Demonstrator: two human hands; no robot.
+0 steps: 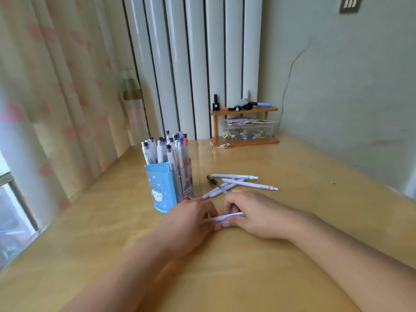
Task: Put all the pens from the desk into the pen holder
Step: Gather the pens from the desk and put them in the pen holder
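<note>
A blue pen holder (pixel 160 190) with a cartoon face stands on the wooden desk (pixel 247 266), packed with several upright pens (pixel 167 149). To its right lie several loose pens: a white one (pixel 234 176), another white one (pixel 249 184), a clear black-capped one (pixel 216 184) and more crossed beneath it. In front of them my left hand (pixel 191 219) and my right hand (pixel 249 212) both hold one white pen (pixel 221 217) lying level just above the desk, fingers curled round it. Something red shows at my left fingertips near the holder's base.
A small wooden shelf (pixel 244 111) stands at the back against the wall, with small items on top and a clear plastic box (pixel 247 129) beneath. A curtain (pixel 56 97) hangs on the left, beside a window (pixel 13 217). White vertical panels rise behind the holder.
</note>
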